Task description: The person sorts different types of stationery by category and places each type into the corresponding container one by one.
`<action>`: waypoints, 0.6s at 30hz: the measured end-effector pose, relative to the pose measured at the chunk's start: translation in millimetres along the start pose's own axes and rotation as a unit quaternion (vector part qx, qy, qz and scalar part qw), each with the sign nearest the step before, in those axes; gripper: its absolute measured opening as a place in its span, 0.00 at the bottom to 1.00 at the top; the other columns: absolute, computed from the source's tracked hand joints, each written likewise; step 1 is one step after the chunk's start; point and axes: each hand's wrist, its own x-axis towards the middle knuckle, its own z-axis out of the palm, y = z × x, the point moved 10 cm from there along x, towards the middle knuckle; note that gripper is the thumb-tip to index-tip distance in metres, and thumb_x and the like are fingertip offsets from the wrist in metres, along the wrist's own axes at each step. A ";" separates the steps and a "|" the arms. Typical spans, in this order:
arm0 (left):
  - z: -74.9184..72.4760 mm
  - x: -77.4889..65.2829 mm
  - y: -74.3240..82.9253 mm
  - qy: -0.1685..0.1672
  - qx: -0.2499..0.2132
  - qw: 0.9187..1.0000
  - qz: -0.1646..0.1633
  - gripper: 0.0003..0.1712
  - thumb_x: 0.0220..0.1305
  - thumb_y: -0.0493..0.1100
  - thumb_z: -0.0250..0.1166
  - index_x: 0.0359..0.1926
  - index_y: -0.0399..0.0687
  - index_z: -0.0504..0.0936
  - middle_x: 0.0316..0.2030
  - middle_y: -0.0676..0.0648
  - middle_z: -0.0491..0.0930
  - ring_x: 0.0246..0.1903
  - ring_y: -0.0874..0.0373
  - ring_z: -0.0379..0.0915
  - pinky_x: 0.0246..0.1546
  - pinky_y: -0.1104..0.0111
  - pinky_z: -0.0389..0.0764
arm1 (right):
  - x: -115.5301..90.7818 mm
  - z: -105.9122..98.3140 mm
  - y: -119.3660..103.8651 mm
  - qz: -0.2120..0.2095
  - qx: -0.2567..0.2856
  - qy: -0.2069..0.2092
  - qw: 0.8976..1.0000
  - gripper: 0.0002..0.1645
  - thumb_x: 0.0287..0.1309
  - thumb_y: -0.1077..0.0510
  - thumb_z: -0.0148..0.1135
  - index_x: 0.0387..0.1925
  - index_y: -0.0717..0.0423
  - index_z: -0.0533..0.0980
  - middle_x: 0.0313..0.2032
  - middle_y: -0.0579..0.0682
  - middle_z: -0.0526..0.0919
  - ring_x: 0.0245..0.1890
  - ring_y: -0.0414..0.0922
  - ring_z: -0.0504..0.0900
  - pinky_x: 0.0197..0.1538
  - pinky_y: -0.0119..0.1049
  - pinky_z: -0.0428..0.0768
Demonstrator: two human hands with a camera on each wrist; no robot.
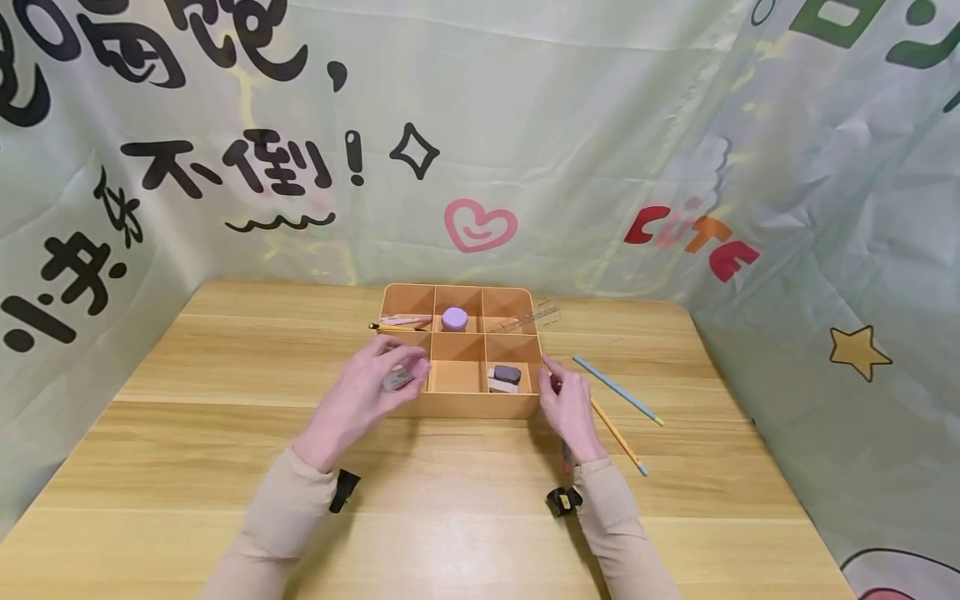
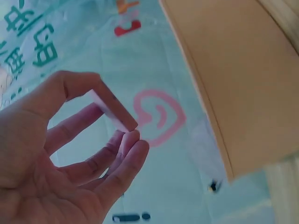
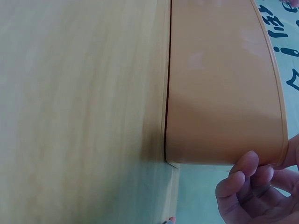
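Observation:
My left hand (image 1: 360, 387) is raised over the front left compartment of an orange-tan divided organizer box (image 1: 465, 406). Between its fingers it pinches a small flat grey block (image 1: 397, 379); in the left wrist view this block (image 2: 114, 107) shows as a thin slab, its exact kind unclear. My right hand (image 1: 570, 408) grips the box's right wall near the front corner, fingers (image 3: 245, 168) curled against the outside. The front right compartment holds a dark-sleeved eraser (image 1: 507, 373) with a white piece (image 1: 502, 386) before it. The front left compartment is mostly hidden by my left hand.
A purple round-lidded item (image 1: 454, 318) sits in the back middle compartment. A clear ruler (image 1: 546, 313) sticks out at back right, a yellow pencil (image 1: 397, 327) at back left. Right of the box lie a blue pencil (image 1: 618, 390) and an orange pencil (image 1: 618, 437). Fabric walls surround the table.

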 end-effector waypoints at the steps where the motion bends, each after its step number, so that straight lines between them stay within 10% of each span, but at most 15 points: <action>1: 3.1 1.6 3.4 -0.003 0.002 1.000 0.003 0.16 0.61 0.40 0.71 0.51 0.43 0.85 0.48 0.42 0.81 0.46 0.48 0.81 0.47 0.55 0.84 | 0.1 0.1 -0.1 -0.002 -0.001 0.001 1.000 0.21 0.67 0.63 0.56 0.58 0.68 0.79 0.13 0.48 0.67 0.12 0.35 0.60 0.19 0.29 0.59; 18: 86.0 42.9 49.4 -0.084 0.003 0.996 0.017 0.17 0.70 0.42 0.65 0.55 0.38 0.83 0.46 0.40 0.82 0.46 0.46 0.79 0.49 0.56 0.81 | 0.5 -0.5 -0.2 0.004 0.008 -0.002 1.000 0.21 0.66 0.64 0.58 0.58 0.68 0.79 0.14 0.48 0.68 0.13 0.33 0.60 0.17 0.27 0.59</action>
